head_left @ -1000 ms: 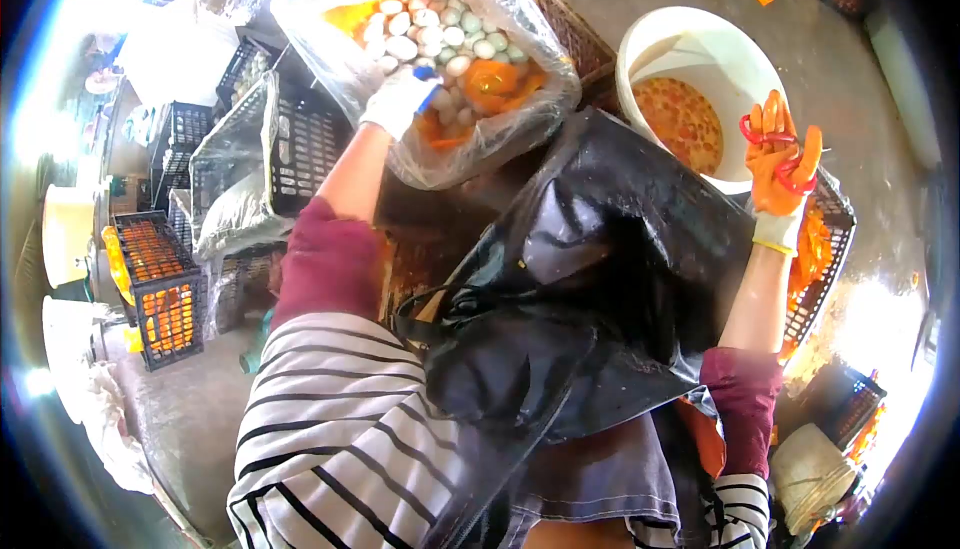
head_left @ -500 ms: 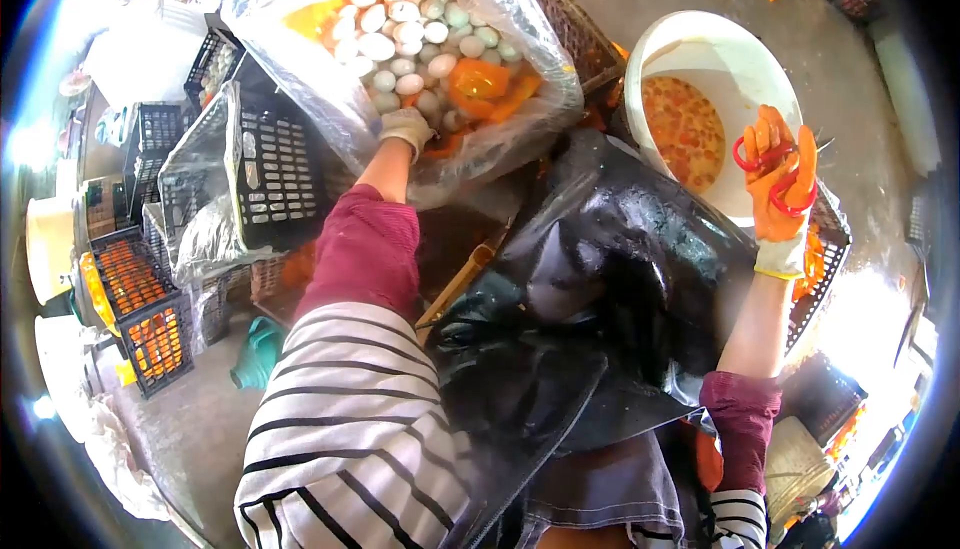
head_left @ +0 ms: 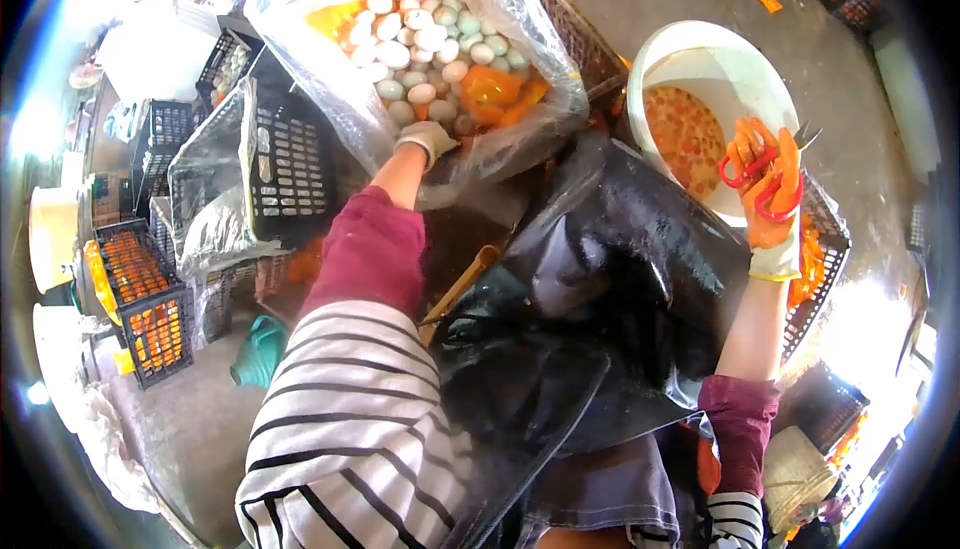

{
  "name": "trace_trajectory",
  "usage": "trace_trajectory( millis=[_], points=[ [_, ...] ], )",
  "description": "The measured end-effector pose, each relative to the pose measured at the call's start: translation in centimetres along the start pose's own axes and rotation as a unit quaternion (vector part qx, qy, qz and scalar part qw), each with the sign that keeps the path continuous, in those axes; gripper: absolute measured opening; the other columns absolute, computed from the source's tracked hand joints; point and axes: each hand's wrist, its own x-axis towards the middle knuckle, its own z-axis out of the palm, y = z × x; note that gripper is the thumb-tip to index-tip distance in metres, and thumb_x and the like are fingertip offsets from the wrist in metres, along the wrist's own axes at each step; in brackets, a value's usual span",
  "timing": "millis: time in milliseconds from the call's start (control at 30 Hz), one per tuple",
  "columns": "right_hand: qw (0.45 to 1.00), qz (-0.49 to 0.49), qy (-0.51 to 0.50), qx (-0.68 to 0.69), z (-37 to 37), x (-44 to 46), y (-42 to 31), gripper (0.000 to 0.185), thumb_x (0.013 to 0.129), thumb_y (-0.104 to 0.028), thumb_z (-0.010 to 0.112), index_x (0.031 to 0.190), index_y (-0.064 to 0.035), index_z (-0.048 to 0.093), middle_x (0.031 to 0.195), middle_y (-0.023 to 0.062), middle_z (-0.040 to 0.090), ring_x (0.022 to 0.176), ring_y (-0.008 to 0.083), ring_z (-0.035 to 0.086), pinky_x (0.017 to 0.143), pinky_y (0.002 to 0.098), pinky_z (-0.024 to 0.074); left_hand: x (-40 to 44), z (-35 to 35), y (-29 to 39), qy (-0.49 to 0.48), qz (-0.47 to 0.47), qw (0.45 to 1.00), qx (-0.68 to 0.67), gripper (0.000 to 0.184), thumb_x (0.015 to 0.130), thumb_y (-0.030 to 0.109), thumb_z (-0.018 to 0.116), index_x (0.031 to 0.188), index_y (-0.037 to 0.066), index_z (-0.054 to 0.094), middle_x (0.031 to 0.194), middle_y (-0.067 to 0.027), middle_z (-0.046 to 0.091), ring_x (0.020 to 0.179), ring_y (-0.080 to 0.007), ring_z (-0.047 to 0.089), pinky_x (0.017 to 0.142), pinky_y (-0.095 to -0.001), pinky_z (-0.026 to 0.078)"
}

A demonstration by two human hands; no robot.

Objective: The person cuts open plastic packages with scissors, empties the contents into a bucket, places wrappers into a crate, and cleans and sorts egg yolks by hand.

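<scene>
My left hand (head_left: 428,139), in a pale glove, reaches over the near edge of a clear plastic liner (head_left: 330,99) full of pale eggs (head_left: 392,54); its fingers are hidden. Orange pieces (head_left: 490,89) lie beside the eggs. My right hand (head_left: 768,184), in an orange-palmed glove, holds red-handled scissors (head_left: 768,194), palm up, with the metal blades pointing away past the fingers. That hand is at the near right rim of a white bucket (head_left: 655,49), which contains orange-brown liquid with round pieces (head_left: 685,134).
Black crates (head_left: 290,164) stand at left, one holding orange items (head_left: 155,334). A teal jug (head_left: 262,351) rests on the floor. Another crate (head_left: 835,229) with orange material is under my right wrist. A black apron (head_left: 600,249) covers my lap.
My left hand has moved from over the eggs to the liner's near side, and the blue thing at its fingers no longer shows. In my right hand the scissors' blades have come into view.
</scene>
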Motion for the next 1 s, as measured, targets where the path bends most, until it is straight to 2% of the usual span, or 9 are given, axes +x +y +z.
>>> trace_trajectory(
  millis=[100, 200, 433, 500, 567, 600, 767, 867, 1000],
  points=[
    [0.986, -0.023, -0.162, 0.039, -3.5, 1.7, 1.1, 0.041, 0.093, -0.031, 0.05, 0.127, -0.0089, 0.045, 0.128, 0.0161, 0.047, 0.111, 0.0303, 0.049, 0.09, 0.0386, 0.0418, -2.4, 0.0, 2.3, 0.075, -0.007, 0.976, 0.206, 0.039, 0.087, 0.033, 0.048, 0.114, 0.011, 0.064, 0.121, -0.0097, 0.06, 0.113, -0.0254, 0.056, 0.09, -0.0396, 0.044],
    [0.997, -0.057, 0.04, -0.037, 0.5, 1.1, 1.4, 0.048, 0.094, -0.039, 0.044, 0.122, -0.0006, 0.046, 0.112, 0.0143, 0.057, 0.089, 0.0241, 0.057, 0.07, 0.0346, 0.0433, 0.5, 0.9, 1.0, 0.011, 0.004, 0.992, 0.123, 0.037, 0.089, 0.027, 0.045, 0.114, 0.007, 0.063, 0.12, -0.011, 0.06, 0.113, -0.0257, 0.056, 0.09, -0.0402, 0.044],
    [0.997, -0.009, -0.032, -0.072, -1.4, 2.0, 0.7, 0.047, 0.095, -0.038, 0.044, 0.124, -0.0012, 0.046, 0.112, 0.0177, 0.058, 0.088, 0.025, 0.059, 0.07, 0.0342, 0.0449, -0.3, -0.2, 0.2, 0.022, -0.022, 0.999, -0.043, 0.042, 0.082, 0.04, 0.056, 0.107, 0.008, 0.067, 0.113, -0.0113, 0.063, 0.106, -0.0248, 0.06, 0.086, -0.034, 0.046],
    [0.994, 0.027, -0.076, -0.076, -1.6, 1.8, 0.5, 0.047, 0.094, -0.038, 0.045, 0.124, -0.0021, 0.046, 0.113, 0.0169, 0.058, 0.089, 0.0238, 0.059, 0.07, 0.0339, 0.0451, -0.4, -0.8, -1.5, -0.021, 0.126, 0.978, -0.167, 0.048, 0.076, 0.049, 0.062, 0.098, 0.007, 0.069, 0.099, -0.0136, 0.067, 0.094, -0.0291, 0.062, 0.081, -0.0358, 0.046],
    [0.996, 0.036, -0.056, -0.06, -1.0, 1.2, 0.7, 0.046, 0.094, -0.038, 0.045, 0.123, -0.003, 0.048, 0.111, 0.0155, 0.059, 0.09, 0.0234, 0.059, 0.071, 0.034, 0.0454, -0.6, -2.1, 0.0, -0.16, 0.05, 0.952, -0.256, 0.041, 0.087, 0.035, 0.055, 0.117, 0.007, 0.058, 0.109, -0.0106, 0.064, 0.102, -0.0253, 0.058, 0.087, -0.0339, 0.043],
    [0.997, 0.038, -0.045, -0.052, -0.7, 0.9, 0.8, 0.045, 0.094, -0.038, 0.046, 0.123, -0.0034, 0.048, 0.11, 0.0148, 0.059, 0.091, 0.0232, 0.059, 0.071, 0.0341, 0.0455, -1.1, -1.7, -0.3, -0.025, 0.291, 0.945, -0.146, 0.05, 0.085, 0.043, 0.055, 0.12, 0.008, 0.056, 0.116, -0.0116, 0.06, 0.107, -0.0262, 0.056, 0.088, -0.0327, 0.042],
    [0.996, -0.008, -0.069, -0.048, -4.2, 2.0, 2.4, 0.039, 0.096, -0.032, 0.043, 0.125, -0.0062, 0.046, 0.116, 0.0136, 0.057, 0.098, 0.0257, 0.058, 0.076, 0.0328, 0.0479, -4.4, -2.1, 3.3, 0.027, 0.313, 0.936, -0.158, 0.062, 0.083, 0.056, 0.052, 0.127, 0.012, 0.052, 0.123, -0.0116, 0.057, 0.108, -0.0248, 0.055, 0.089, -0.0313, 0.042],
    [0.989, -0.05, -0.131, -0.047, -5.2, 0.6, 2.1, 0.04, 0.096, -0.033, 0.043, 0.127, -0.0073, 0.044, 0.119, 0.0126, 0.055, 0.108, 0.0277, 0.057, 0.081, 0.0341, 0.049, -6.3, -3.7, 2.8, 0.002, 0.023, 0.93, -0.368, 0.06, 0.079, 0.054, 0.061, 0.116, 0.007, 0.059, 0.103, -0.0099, 0.061, 0.075, -0.0181, 0.058, 0.063, -0.0315, 0.049],
    [0.994, -0.089, -0.039, -0.053, -4.0, -0.3, 2.0, 0.042, 0.092, -0.037, 0.049, 0.123, -0.0084, 0.047, 0.117, 0.012, 0.057, 0.095, 0.0267, 0.062, 0.069, 0.0319, 0.05, -6.0, -3.6, -0.9, 0.154, 0.099, 0.816, -0.548, 0.048, 0.086, 0.04, 0.052, 0.118, 0.005, 0.056, 0.108, -0.0104, 0.061, 0.087, -0.0212, 0.058, 0.077, -0.0325, 0.047]
  ],
)
